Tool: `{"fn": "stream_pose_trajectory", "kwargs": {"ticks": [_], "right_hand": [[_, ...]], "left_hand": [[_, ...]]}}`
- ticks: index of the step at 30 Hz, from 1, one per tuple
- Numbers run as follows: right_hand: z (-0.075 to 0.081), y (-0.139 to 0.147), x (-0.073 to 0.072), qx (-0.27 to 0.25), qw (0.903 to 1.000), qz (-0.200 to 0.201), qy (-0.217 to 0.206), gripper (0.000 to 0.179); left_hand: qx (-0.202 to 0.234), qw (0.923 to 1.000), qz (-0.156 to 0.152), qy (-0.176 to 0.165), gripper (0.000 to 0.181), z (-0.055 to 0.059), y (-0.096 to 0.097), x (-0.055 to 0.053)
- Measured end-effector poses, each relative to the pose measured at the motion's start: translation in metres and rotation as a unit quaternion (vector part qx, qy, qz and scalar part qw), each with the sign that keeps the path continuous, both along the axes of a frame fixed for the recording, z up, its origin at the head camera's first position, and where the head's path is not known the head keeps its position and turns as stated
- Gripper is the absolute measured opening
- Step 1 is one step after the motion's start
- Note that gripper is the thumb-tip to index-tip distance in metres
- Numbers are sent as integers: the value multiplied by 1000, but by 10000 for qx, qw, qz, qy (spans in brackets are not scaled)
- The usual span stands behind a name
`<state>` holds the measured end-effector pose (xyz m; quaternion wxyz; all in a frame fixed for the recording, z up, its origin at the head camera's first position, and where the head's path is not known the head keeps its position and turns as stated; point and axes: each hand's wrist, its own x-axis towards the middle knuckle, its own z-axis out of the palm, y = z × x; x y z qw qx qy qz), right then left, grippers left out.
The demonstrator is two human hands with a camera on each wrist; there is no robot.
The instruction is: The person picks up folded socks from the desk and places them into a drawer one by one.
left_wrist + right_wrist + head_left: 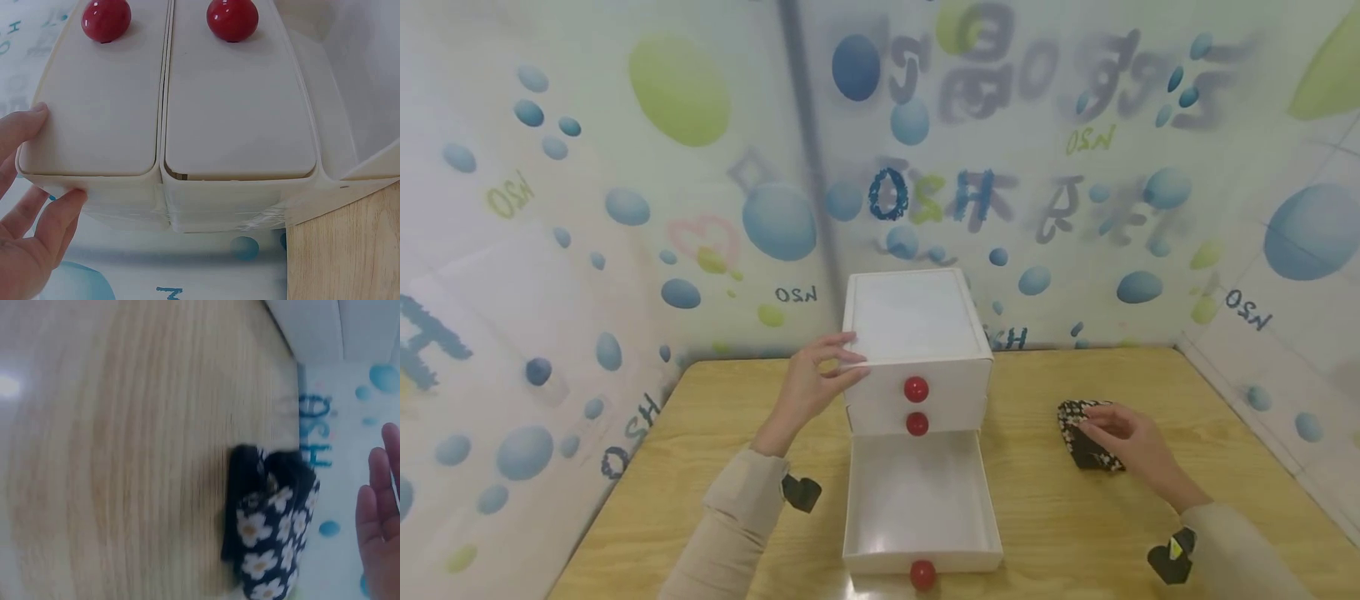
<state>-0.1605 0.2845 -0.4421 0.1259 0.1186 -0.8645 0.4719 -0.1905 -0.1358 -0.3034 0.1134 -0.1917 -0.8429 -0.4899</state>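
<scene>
A white drawer cabinet [917,312] with red round knobs stands on the table. My left hand [811,385] grips its upper left front corner, with the thumb at the front and the fingers along the top and side. In the left wrist view, the fingertips [74,199] touch the cabinet's side wall. The bottom drawer [917,496] is pulled out and bare inside; the two upper drawers are closed. On the right lies a crumpled black daisy-print cloth item [269,531]. Over it hovers my right hand [1138,442], its fingers extended and apart from the cloth in the right wrist view.
The wooden table [730,467] ends at a patterned wall covering [700,183] behind and on both sides. The open drawer's red knob [922,575] reaches towards the near side. Dark wrist devices [1171,557] sit on both forearms.
</scene>
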Motion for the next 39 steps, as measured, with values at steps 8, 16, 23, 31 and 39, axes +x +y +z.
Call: {"fn": "stream_pose_trajectory", "kwargs": {"ticks": [8, 16, 23, 31, 39], "right_hand": [[-3, 26, -14, 99, 9973, -340, -638, 42], [-12, 40, -24, 369, 9850, -846, -1456, 56], [-27, 49, -19, 122, 9805, -986, -1696, 63], [-33, 51, -18, 100, 9746, -930, -2037, 73], [-32, 50, -21, 73, 9686, -818, -2347, 77]], "left_hand": [[85, 9998, -100, 175, 16, -25, -9, -18], [0, 10000, -33, 92, 15, -25, -11, -18], [73, 10000, -62, 28, 16, -17, -8, -12], [57, 10000, -44, -22, 15, 8, 2, 8], [69, 9999, -60, 94, 14, -8, -3, -7]]}}
